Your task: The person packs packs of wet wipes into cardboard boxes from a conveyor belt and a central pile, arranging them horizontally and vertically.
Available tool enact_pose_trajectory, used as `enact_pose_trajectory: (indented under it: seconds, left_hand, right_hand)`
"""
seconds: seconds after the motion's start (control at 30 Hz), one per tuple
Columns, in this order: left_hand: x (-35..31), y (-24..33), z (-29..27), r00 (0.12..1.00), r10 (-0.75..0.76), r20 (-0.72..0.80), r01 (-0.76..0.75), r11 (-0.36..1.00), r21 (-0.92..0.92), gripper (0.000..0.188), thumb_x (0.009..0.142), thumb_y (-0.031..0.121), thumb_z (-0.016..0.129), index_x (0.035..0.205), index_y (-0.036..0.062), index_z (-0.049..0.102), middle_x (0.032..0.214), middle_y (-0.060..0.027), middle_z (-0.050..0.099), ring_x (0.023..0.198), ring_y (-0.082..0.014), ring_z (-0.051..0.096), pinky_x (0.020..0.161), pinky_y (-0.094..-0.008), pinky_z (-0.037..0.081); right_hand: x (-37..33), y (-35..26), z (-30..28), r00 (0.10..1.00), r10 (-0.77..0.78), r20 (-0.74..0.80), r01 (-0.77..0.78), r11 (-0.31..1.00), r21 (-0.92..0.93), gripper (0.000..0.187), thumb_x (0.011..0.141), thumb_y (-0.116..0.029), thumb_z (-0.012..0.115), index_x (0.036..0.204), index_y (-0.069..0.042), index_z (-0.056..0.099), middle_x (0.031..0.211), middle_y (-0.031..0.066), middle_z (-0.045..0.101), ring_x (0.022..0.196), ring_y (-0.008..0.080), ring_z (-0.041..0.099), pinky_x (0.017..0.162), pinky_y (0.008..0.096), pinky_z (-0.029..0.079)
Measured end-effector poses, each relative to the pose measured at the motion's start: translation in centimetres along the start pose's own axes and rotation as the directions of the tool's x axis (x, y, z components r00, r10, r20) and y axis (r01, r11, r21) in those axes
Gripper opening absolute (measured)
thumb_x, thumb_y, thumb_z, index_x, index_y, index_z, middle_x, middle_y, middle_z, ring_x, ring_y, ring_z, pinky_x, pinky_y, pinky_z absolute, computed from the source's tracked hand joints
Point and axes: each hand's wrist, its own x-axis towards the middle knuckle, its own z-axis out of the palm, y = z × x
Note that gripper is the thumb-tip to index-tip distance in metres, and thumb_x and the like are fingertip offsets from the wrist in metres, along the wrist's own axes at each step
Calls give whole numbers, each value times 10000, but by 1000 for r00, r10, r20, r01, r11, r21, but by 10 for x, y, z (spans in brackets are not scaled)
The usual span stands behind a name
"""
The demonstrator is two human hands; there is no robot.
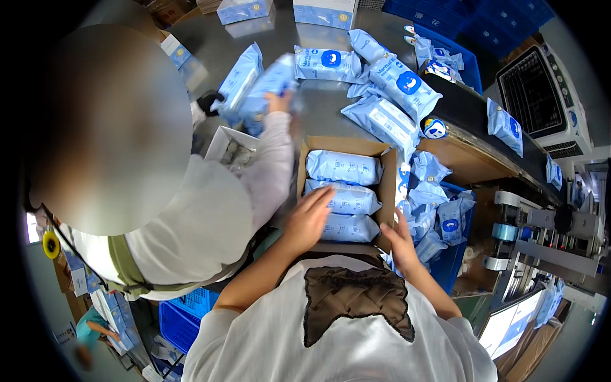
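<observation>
Grey metal worktop shows beyond an open brown cardboard box, in which three pale-blue soft plastic packs lie side by side, long axes running left to right. The left hand, fingers together, hides the left parts of the nearer two. The right hand, thumb and fingers apart, meets the box's right wall; whether it grips, I cannot tell. A co-worker's pack is blurred.

At nine o'clock, blur is covering a co-worker's head; at twelve, the upper edge is cropping a white box; centrally, the left hand is partly hiding a pack.
</observation>
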Motion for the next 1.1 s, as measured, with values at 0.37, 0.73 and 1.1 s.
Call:
enact_pose_trajectory:
  seconds: [0.37,0.73,1.1]
  left_hand:
    - [-67,-125,-9,907,-366,-208,421,792,443,137,774,111,522,901,60,534,834,-126,535,807,-330,512,703,-459,376]
    - [-156,-129,-19,944,-331,7,315,903,292,207,714,58,500,899,74,592,835,-124,564,809,-302,540,705,-435,397]
    - [-121,-162,-1,940,-322,109,237,850,470,328,696,142,587,1009,71,524,940,-152,525,869,-355,513,738,-465,389]
  right_hand:
    - [70,-46,23,915,-310,-260,325,946,16,469,825,-97,589,1272,-26,463,1204,114,536,1099,214,498,914,328,403]
    - [199,-92,134,827,429,364,-459,888,-3,67,684,-91,528,706,-128,477,900,87,491,937,300,470,848,596,386]
    - [163,-85,183,589,-64,805,410,882,-230,445,861,-191,595,1263,-56,462,1264,176,496,1130,318,512,974,394,400]
